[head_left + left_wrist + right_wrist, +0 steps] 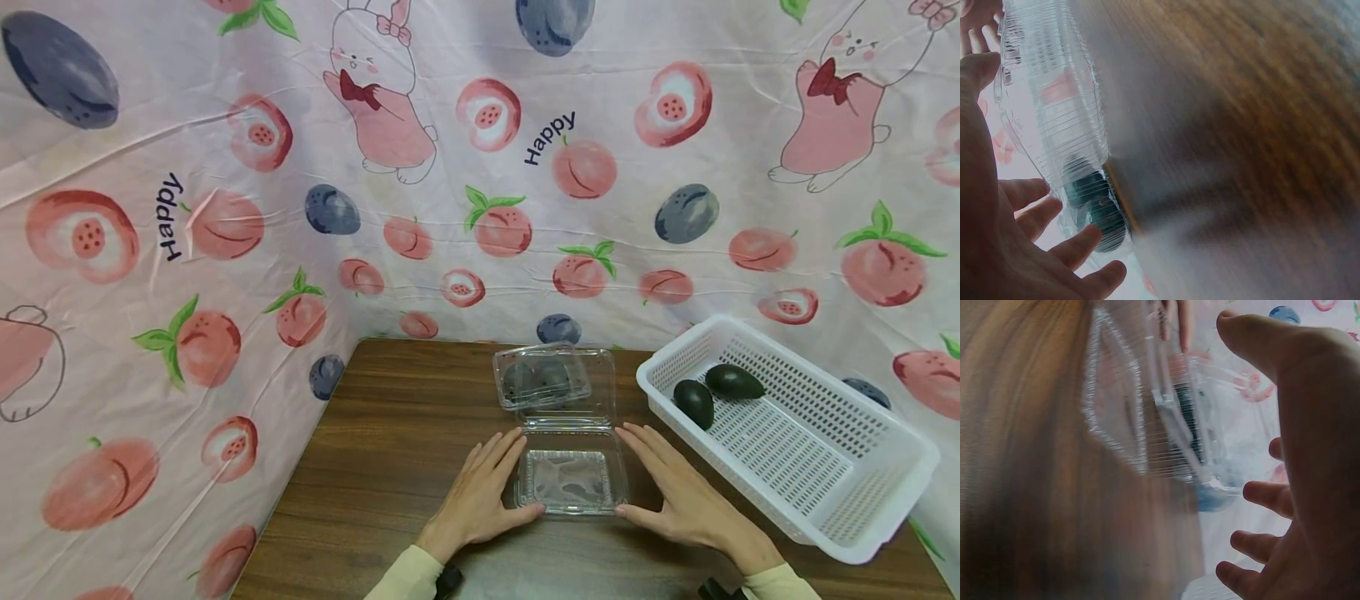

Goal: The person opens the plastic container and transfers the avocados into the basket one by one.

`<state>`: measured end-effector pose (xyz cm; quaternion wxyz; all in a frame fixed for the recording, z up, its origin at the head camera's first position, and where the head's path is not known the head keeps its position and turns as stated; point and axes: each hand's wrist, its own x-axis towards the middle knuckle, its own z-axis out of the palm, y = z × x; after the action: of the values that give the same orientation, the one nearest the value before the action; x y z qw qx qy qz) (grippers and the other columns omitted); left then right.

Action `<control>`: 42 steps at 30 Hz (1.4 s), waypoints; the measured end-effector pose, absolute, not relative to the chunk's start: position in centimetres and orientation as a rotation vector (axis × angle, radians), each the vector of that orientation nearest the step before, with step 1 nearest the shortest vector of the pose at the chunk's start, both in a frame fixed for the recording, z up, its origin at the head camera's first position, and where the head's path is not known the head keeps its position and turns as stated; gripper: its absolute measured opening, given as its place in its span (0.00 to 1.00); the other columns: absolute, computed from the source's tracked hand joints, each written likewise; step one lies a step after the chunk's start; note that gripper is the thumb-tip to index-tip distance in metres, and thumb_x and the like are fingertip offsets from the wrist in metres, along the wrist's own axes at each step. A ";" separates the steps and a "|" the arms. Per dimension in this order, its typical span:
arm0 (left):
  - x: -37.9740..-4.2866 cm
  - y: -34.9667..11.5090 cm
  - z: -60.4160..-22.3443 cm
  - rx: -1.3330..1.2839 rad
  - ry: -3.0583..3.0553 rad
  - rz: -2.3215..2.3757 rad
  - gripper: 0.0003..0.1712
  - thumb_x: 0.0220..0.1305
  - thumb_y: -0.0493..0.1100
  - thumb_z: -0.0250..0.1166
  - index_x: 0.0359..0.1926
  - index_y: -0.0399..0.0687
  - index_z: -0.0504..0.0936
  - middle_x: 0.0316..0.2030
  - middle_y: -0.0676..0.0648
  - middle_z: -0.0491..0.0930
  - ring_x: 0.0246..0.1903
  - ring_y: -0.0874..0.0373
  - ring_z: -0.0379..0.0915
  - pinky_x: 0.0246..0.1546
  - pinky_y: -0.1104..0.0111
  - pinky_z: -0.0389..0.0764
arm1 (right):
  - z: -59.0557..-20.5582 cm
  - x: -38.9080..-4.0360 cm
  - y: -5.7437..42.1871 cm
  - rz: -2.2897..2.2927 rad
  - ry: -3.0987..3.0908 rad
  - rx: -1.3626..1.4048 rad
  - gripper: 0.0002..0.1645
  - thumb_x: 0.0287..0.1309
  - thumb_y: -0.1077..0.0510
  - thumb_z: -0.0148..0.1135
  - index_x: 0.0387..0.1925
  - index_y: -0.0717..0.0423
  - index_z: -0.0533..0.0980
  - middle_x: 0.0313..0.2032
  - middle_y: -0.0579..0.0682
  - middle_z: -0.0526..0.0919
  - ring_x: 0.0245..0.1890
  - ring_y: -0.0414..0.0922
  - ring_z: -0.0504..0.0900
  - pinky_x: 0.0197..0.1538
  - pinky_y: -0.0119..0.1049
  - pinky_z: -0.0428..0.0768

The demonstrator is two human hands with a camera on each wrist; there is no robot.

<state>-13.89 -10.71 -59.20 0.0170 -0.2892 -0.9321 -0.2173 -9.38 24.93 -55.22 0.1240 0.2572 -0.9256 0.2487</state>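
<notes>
A clear plastic clamshell box (567, 479) with its lid (596, 387) raised at the back lies on the brown table in front of me. Along its left side is my left hand (480, 492), fingers fairly straight, the thumb by the near left corner. My right hand (678, 496) flanks the other side, its thumb by the near right corner. Neither hand curls round the box; in the right wrist view, the right hand's fingers (1266, 494) are spread. Behind the box, a second clear container (543, 379) holds dark green avocados, partly seen through plastic.
At the right stands a white perforated plastic basket (825, 442), angled across the table, with two dark avocados (735, 382) at its far left end. A fruit-and-rabbit printed cloth (420, 275) hangs behind and to the left. The wooden table (360, 467) extends left of the box.
</notes>
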 end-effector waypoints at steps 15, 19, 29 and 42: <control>-13.9 -10.6 -59.2 -0.907 -2.895 -0.669 0.64 0.68 0.79 0.70 0.92 0.55 0.58 0.91 0.51 0.59 0.88 0.38 0.59 0.86 0.34 0.66 | -57.8 -9.6 24.5 0.732 -2.715 0.686 0.69 0.55 0.33 0.86 0.86 0.60 0.65 0.82 0.66 0.70 0.79 0.79 0.68 0.71 0.78 0.77; -13.9 -10.6 -59.2 -0.906 -2.897 -0.671 0.64 0.68 0.79 0.70 0.92 0.55 0.58 0.91 0.52 0.59 0.88 0.38 0.59 0.85 0.34 0.66 | -58.3 -9.7 24.5 0.743 -2.724 0.675 0.69 0.55 0.32 0.86 0.86 0.60 0.64 0.82 0.65 0.69 0.79 0.78 0.68 0.72 0.78 0.77; -13.9 -10.7 -59.3 -0.903 -2.896 -0.673 0.64 0.68 0.80 0.70 0.92 0.56 0.58 0.91 0.52 0.59 0.88 0.38 0.60 0.85 0.34 0.66 | -58.7 -9.7 24.4 0.744 -2.713 0.695 0.67 0.55 0.33 0.87 0.84 0.63 0.67 0.81 0.65 0.72 0.78 0.79 0.69 0.72 0.77 0.77; -13.6 -11.2 -59.4 -0.888 -2.891 -0.712 0.64 0.67 0.80 0.71 0.92 0.56 0.59 0.91 0.51 0.60 0.88 0.37 0.60 0.85 0.33 0.66 | -59.0 -9.8 23.9 0.756 -2.742 0.701 0.66 0.57 0.33 0.85 0.85 0.60 0.66 0.82 0.64 0.71 0.80 0.78 0.69 0.73 0.77 0.76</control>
<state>-13.64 -11.22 -59.41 0.0175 -0.2859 -0.9303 -0.2290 -9.84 23.88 -59.02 0.1057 0.2380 -0.9308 0.2565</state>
